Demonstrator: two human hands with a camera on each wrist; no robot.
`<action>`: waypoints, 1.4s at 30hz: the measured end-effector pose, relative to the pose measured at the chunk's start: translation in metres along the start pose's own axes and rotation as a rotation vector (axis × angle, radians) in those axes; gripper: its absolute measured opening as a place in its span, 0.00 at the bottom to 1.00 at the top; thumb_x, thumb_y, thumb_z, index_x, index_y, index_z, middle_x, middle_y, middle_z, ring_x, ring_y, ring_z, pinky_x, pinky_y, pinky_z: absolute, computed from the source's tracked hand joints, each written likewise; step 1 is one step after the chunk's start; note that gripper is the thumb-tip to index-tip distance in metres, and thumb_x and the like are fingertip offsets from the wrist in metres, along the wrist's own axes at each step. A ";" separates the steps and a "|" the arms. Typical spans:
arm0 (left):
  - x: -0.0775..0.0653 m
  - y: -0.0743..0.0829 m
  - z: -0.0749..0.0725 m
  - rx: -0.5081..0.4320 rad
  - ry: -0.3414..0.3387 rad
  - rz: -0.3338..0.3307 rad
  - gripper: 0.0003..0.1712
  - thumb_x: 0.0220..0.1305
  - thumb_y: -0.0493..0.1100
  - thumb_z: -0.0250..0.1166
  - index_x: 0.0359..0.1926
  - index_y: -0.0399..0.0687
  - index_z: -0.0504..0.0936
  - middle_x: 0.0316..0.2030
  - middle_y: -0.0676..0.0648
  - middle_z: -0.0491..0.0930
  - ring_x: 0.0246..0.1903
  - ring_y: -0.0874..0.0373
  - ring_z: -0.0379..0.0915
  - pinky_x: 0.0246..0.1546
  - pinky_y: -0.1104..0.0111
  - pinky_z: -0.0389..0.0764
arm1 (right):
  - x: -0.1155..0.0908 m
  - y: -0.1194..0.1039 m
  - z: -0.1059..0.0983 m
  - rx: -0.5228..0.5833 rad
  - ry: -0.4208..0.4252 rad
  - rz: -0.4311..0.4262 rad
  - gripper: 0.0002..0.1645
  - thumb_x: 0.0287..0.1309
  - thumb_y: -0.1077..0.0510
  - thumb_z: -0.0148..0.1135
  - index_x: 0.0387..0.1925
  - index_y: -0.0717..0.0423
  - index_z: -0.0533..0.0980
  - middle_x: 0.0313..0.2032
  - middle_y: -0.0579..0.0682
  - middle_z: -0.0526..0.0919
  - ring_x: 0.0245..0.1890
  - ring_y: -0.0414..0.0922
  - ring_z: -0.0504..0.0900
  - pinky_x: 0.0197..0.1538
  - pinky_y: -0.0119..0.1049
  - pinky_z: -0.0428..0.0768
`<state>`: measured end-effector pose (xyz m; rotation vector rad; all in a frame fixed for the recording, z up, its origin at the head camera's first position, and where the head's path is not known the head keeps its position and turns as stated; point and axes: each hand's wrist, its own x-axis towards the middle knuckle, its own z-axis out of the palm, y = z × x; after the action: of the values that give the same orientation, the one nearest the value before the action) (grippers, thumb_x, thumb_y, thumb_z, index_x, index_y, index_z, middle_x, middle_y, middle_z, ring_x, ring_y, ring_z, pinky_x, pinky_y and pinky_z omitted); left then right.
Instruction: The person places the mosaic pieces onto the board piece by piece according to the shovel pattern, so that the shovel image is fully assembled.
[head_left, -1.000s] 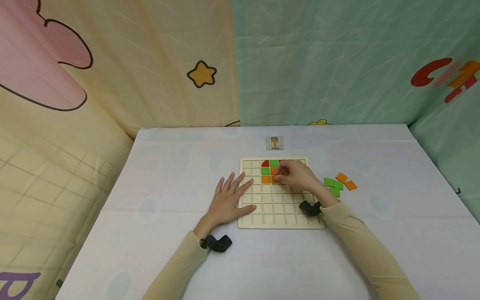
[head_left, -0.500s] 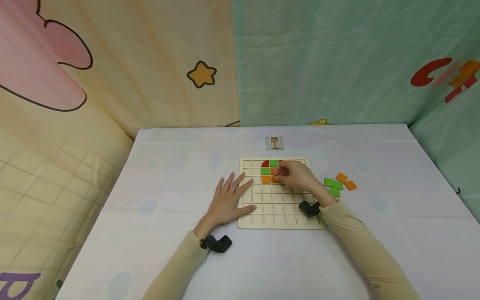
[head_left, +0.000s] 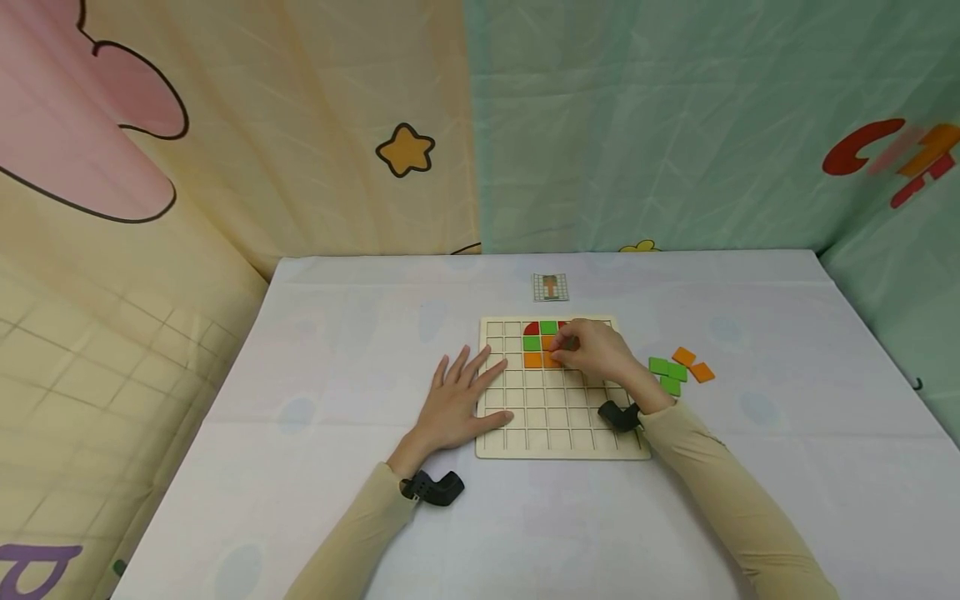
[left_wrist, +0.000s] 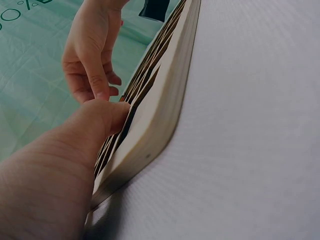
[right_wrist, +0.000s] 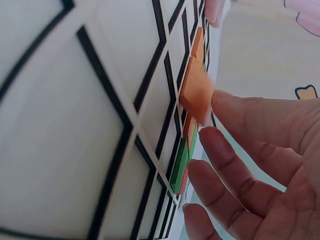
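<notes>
A pale grid board point(head_left: 555, 417) lies on the table. My left hand point(head_left: 450, 407) rests at its left side, fingers spread, thumb lying over the edge. Over the upper part of the board, my right hand point(head_left: 596, 346) pinches an orange square tile point(right_wrist: 196, 92) by its edge between thumb and index finger; the tile tilts at its cell. Beside it lies another orange tile point(head_left: 532, 360). Above these are a green tile point(head_left: 532, 342), a red rounded tile point(head_left: 532, 328) and a second green tile point(head_left: 548, 327). My right hand hides part of the cells to the right.
Loose green tiles point(head_left: 670, 386) and orange tiles point(head_left: 702, 372) lie on the table right of the board. A small printed card point(head_left: 551, 287) showing a grid pattern lies behind the board. Patterned curtains point(head_left: 645, 125) hang along the table's far side.
Hardly anything differs. My right hand stays over the same cells with its fingers at the orange tile, and my left hand keeps its place. The head view has shifted very slightly.
</notes>
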<state>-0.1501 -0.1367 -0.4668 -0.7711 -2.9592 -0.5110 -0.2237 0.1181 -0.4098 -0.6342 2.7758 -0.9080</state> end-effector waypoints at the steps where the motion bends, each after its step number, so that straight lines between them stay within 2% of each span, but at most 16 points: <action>1: 0.000 0.000 0.000 -0.001 0.000 0.000 0.44 0.61 0.70 0.53 0.73 0.58 0.56 0.73 0.48 0.45 0.71 0.45 0.32 0.66 0.48 0.31 | 0.000 0.000 0.000 -0.004 0.002 -0.001 0.05 0.55 0.57 0.68 0.33 0.53 0.83 0.31 0.46 0.80 0.26 0.44 0.73 0.31 0.39 0.72; 8: 0.000 0.001 -0.001 -0.003 -0.001 -0.002 0.44 0.60 0.69 0.54 0.73 0.58 0.56 0.73 0.48 0.46 0.71 0.45 0.33 0.66 0.47 0.32 | -0.006 0.006 -0.006 0.006 0.049 -0.026 0.09 0.56 0.58 0.68 0.39 0.55 0.84 0.34 0.47 0.82 0.27 0.44 0.73 0.30 0.39 0.71; 14: 0.001 0.001 -0.001 -0.002 0.000 -0.002 0.44 0.60 0.69 0.53 0.73 0.58 0.56 0.73 0.48 0.46 0.71 0.45 0.33 0.66 0.47 0.32 | -0.017 0.016 -0.016 0.011 0.091 -0.011 0.10 0.58 0.55 0.66 0.40 0.55 0.83 0.33 0.46 0.82 0.29 0.45 0.74 0.30 0.38 0.71; 26: 0.001 0.001 -0.001 -0.002 0.004 0.002 0.44 0.60 0.69 0.54 0.73 0.57 0.57 0.73 0.47 0.46 0.71 0.44 0.34 0.66 0.47 0.33 | -0.051 0.050 -0.047 0.003 0.158 0.093 0.14 0.62 0.52 0.61 0.42 0.57 0.82 0.36 0.51 0.81 0.34 0.48 0.75 0.31 0.40 0.71; 36: 0.001 0.000 0.001 0.000 0.011 -0.001 0.45 0.60 0.70 0.54 0.73 0.58 0.56 0.73 0.48 0.45 0.71 0.44 0.33 0.66 0.48 0.32 | -0.074 0.076 -0.065 -0.030 0.184 0.196 0.20 0.61 0.49 0.62 0.44 0.61 0.81 0.39 0.56 0.81 0.36 0.51 0.75 0.32 0.39 0.71; 38: 0.000 0.000 0.000 -0.004 0.016 0.004 0.45 0.60 0.70 0.54 0.73 0.57 0.57 0.73 0.47 0.46 0.71 0.44 0.33 0.66 0.47 0.32 | -0.078 0.081 -0.066 -0.036 0.187 0.215 0.21 0.60 0.49 0.63 0.45 0.61 0.80 0.39 0.57 0.81 0.35 0.50 0.75 0.31 0.38 0.71; 42: 0.000 0.000 0.001 -0.007 0.023 0.015 0.45 0.60 0.69 0.54 0.73 0.56 0.58 0.73 0.46 0.47 0.71 0.44 0.34 0.66 0.47 0.33 | -0.085 0.090 -0.068 -0.043 0.198 0.249 0.23 0.59 0.49 0.64 0.48 0.63 0.78 0.40 0.58 0.80 0.27 0.48 0.77 0.29 0.38 0.71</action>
<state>-0.1502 -0.1368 -0.4676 -0.7818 -2.9294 -0.5268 -0.1966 0.2562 -0.4074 -0.2051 2.9656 -0.9031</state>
